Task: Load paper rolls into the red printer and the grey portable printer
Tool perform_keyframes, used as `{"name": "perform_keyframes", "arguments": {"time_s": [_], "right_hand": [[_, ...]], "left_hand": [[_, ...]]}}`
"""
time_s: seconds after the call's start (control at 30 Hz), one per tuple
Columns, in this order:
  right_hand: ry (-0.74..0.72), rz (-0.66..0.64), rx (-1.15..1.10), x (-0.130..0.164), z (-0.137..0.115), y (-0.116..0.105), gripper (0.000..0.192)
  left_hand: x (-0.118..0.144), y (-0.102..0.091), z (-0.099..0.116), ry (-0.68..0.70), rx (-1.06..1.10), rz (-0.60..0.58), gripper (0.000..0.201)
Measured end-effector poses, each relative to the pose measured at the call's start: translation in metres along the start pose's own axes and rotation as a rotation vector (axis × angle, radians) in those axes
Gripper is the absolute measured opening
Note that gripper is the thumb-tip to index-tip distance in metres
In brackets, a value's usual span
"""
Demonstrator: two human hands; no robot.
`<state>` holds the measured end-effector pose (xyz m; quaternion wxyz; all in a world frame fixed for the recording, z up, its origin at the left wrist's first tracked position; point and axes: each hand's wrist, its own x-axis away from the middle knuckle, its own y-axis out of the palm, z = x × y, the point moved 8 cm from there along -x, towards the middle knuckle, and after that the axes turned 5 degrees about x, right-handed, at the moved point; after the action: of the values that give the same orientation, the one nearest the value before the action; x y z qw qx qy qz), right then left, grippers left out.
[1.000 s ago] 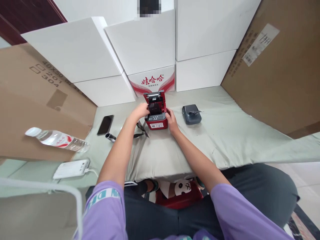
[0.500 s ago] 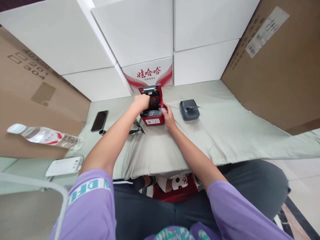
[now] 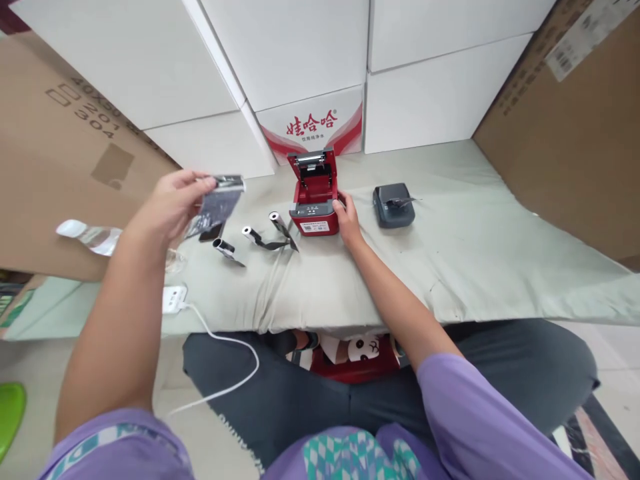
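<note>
Pinching a dark ribbon roll (image 3: 220,200) by its top core end in left hand (image 3: 173,203), lifted clear of the cloth-covered table (image 3: 450,253), left of red printer (image 3: 314,200). Probably light, film thin and easily creased; best held by the stiff core. Right hand (image 3: 347,217) closed against the open printer's side, steadying.

One head-worn camera looks forward and steeply down from above the seated person's lap. Both arms reach away from it across the worktop (image 3: 450,267) toward stacked boxes (image 3: 280,53) at the far edge. The wide view bends at the sides.
</note>
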<state>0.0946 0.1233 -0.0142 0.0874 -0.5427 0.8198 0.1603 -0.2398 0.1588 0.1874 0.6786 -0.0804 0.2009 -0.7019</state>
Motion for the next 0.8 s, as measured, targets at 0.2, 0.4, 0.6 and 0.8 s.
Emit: {"name": "perform_keyframes", "arguments": {"time_s": [0.2,0.4,0.6,0.8], "right_hand": [[0.009,0.014,0.004,-0.001,0.002,-0.002,0.074],[0.003,0.004,0.014,-0.001,0.003,-0.001,0.076],[0.006,0.014,0.011,-0.002,0.004,-0.001,0.078],[0.01,0.018,0.003,-0.002,0.004,-0.001,0.079]], "left_hand": [[0.013,-0.015,-0.073,-0.298,-0.603,-0.157,0.035],[0.01,-0.008,-0.109,-0.27,-0.853,-0.253,0.038],[0.01,0.011,-0.121,-0.226,-1.045,-0.235,0.045],[-0.013,0.032,-0.093,-0.027,-0.908,-0.184,0.055]]}}
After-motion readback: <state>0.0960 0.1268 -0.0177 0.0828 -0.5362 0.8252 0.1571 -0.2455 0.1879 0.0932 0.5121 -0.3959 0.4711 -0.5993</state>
